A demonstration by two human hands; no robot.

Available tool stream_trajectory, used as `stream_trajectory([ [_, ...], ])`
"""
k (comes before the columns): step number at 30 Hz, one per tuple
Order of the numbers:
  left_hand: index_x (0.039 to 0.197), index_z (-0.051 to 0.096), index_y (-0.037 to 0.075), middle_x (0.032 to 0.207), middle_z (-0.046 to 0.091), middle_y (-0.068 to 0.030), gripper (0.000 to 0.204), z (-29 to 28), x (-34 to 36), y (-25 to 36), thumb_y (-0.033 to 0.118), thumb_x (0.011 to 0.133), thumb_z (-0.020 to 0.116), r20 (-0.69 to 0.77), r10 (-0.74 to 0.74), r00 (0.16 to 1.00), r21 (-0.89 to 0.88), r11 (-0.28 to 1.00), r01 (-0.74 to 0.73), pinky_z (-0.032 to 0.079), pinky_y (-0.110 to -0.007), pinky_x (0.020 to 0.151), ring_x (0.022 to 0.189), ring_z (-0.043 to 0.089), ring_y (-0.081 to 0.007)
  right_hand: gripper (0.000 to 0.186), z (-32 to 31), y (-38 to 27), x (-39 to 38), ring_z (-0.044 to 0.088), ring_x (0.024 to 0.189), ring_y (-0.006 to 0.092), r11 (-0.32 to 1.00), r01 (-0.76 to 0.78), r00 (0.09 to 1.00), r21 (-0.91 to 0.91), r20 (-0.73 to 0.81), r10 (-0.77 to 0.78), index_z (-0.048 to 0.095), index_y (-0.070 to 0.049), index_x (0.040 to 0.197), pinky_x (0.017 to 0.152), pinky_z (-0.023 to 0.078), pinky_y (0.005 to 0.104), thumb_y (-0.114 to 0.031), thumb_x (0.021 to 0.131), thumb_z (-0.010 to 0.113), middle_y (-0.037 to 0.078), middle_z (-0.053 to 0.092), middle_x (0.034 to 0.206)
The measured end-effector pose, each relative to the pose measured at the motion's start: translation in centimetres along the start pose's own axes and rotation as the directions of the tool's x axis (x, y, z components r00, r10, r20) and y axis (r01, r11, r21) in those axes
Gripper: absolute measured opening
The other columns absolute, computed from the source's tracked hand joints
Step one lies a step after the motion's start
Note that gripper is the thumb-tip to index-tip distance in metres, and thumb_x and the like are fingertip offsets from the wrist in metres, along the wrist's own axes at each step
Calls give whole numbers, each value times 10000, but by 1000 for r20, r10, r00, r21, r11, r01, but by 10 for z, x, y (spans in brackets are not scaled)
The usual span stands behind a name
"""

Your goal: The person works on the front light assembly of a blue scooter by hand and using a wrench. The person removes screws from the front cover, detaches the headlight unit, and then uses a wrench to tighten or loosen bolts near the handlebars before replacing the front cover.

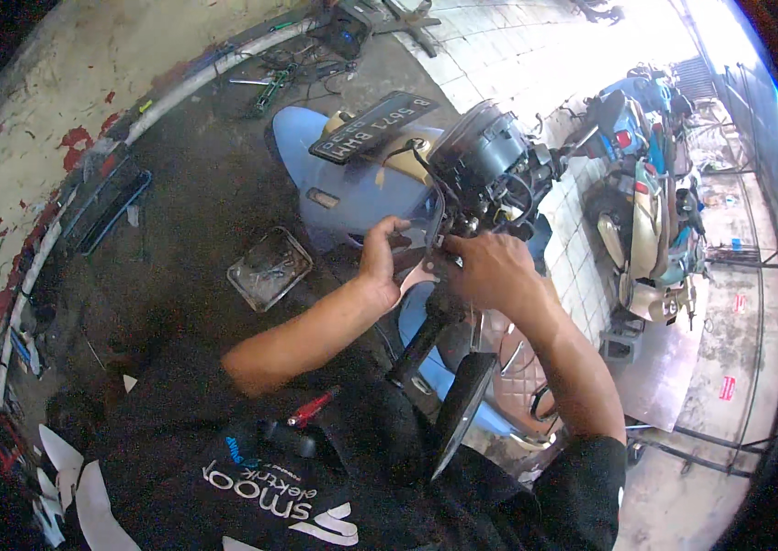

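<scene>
A scooter stands in front of me, with a light blue front panel (366,207) and a black headlight housing (481,151) with bare wiring and fittings below it. My left hand (383,264) is closed around the right edge of the blue panel, its thumb and fingers curled there. Close beside it, my right hand (497,268) has its fingers drawn together at the dark parts under the headlight; what lies between them is hidden. Below the hands are a handlebar grip (421,349) and a black mirror (465,404). A dark number plate (372,127) sits across the panel's top.
On the dark floor at left lies a metal tray (270,269) with small parts. Further up are scattered tools (274,87) by a low white kerb. Several parked scooters (651,211) stand at right, near a grey block (620,340). A blue-edged dark frame (113,211) lies at far left.
</scene>
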State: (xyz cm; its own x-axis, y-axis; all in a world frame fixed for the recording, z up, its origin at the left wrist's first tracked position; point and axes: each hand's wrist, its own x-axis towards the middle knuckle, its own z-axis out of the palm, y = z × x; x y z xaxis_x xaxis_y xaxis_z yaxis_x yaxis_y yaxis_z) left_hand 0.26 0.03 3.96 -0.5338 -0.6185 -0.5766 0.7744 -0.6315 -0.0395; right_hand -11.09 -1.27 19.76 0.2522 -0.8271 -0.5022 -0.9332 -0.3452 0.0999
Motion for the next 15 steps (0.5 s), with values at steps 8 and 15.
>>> stream_trajectory([
  [8, 972, 624, 51, 929, 656, -133, 405, 2, -1, 10, 389, 762, 554, 113, -82, 990, 93, 993, 72, 524, -460, 727, 816, 601, -316, 321, 4, 10, 2, 653, 771, 395, 990, 104, 994, 92, -35, -101, 677, -115, 955, 697, 520, 496, -399, 889, 542, 178, 671, 790],
  [15, 973, 627, 66, 929, 658, -131, 456, 5, -6, 1, 449, 738, 549, 62, 19, 998, -19, 1000, -17, 523, -463, 767, 816, 614, -323, 301, 13, 11, -5, 665, 764, 370, 982, 165, 983, 89, -101, -156, 668, -113, 963, 677, 526, 485, -374, 891, 539, 171, 675, 793],
])
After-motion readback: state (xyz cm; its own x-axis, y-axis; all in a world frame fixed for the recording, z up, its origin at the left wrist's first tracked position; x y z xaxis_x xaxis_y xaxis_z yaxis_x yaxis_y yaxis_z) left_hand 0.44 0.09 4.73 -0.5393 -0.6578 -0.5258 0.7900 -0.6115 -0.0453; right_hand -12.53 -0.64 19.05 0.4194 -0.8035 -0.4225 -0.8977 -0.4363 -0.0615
